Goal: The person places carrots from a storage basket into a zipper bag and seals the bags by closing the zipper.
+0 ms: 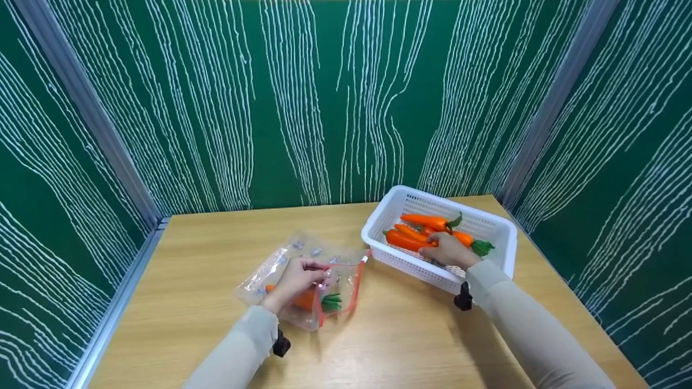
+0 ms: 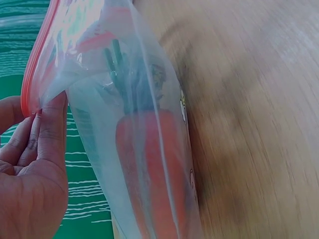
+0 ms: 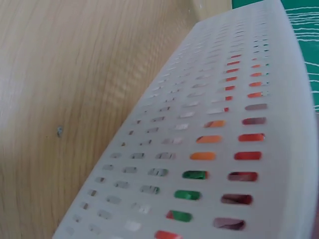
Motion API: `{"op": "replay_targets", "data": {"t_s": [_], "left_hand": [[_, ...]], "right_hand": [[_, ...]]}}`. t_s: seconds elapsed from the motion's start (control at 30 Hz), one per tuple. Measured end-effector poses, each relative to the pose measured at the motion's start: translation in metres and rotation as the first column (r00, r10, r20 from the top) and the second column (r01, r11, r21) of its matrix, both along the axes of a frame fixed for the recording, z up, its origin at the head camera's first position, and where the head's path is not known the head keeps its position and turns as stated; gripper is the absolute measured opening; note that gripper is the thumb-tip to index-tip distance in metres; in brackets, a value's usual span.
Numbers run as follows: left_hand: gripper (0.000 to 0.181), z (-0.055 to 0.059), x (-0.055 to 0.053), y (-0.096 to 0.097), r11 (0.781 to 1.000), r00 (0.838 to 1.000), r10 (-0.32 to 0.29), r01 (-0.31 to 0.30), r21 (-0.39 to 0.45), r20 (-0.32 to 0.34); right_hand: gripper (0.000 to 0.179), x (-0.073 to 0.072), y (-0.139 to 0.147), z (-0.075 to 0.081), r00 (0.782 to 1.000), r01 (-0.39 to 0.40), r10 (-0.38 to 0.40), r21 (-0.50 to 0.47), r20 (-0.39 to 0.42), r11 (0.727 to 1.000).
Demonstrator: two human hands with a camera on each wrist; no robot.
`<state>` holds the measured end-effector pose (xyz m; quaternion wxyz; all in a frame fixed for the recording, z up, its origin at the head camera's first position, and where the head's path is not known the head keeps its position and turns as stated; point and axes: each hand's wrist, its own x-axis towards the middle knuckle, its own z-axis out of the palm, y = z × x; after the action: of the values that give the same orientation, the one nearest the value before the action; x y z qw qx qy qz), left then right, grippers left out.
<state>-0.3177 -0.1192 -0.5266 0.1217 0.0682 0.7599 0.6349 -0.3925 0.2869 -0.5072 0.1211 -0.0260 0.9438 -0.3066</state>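
My left hand (image 1: 297, 281) pinches the red-zip rim of a clear plastic bag (image 2: 89, 119) between thumb and fingers, which lifts the bag's mouth. Inside the bag lies an orange carrot (image 2: 154, 164) with green stalks, blurred by the plastic. On the right, my right hand (image 1: 451, 250) reaches over the near wall of a white perforated basket (image 1: 378, 237). Its thumb and fingers close around the end of a long red-orange pepper (image 1: 404, 240) with a small green tip. Only the basket's slotted side shows in the right wrist view, and that hand is hidden there.
Beside the gripped pepper lie another orange pepper (image 1: 424, 220) with a curved green stem and a carrot with leafy green top (image 1: 481, 247). Both bag and basket rest on a wooden table (image 1: 189, 302). Green panels (image 1: 281, 108) with white wavy lines enclose its back and sides.
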Motion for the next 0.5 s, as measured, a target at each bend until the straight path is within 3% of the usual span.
{"op": "replay_targets", "data": {"t_s": [0.1, 0.37, 0.5], "left_hand": [[0.025, 0.001, -0.001, 0.0, 1.0, 1.0, 0.002, -0.002, 0.008, 0.01], [0.029, 0.0, -0.003, -0.001, 1.0, 0.999, 0.0, 0.0, -0.005, -0.034], [0.027, 0.001, -0.004, -0.002, 1.0, 1.0, -0.002, 0.001, -0.012, -0.02]], "right_hand": [[0.062, 0.001, 0.001, 0.003, 1.0, 0.011, -0.011, -0.025, 0.002, 1.0], [0.056, 0.0, 0.003, 0.009, 1.0, 0.015, -0.016, -0.058, -0.021, 0.998], [0.05, 0.004, 0.001, 0.014, 1.0, 0.007, -0.009, -0.096, -0.018, 0.995]]}}
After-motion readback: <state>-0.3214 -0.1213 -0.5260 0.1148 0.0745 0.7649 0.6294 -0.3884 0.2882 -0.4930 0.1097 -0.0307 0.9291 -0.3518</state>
